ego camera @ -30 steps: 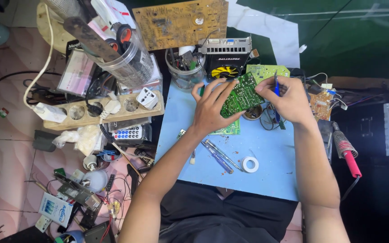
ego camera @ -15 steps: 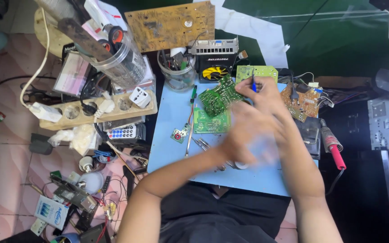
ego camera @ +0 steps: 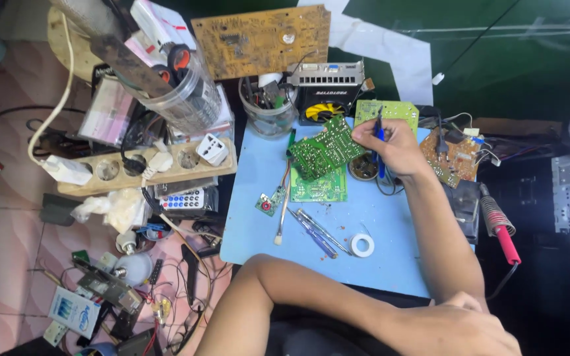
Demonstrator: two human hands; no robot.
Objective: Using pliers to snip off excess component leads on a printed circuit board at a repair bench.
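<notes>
left hand (ego camera: 460,323): fingers cut off by bottom edge | lower circuit board (ego camera: 320,186): partly covered by upper board

right hand (ego camera: 390,142) grips blue tool (ego camera: 380,142) | beside green circuit board (ego camera: 324,148)

right hand (ego camera: 390,142) curled forward, left hand (ego camera: 456,326) drawn back.

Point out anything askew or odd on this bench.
The green circuit board sits tilted, propped over another green board instead of lying flat. The right hand holds a blue tool beside it. Small crumbs of debris dot the blue mat.
</notes>
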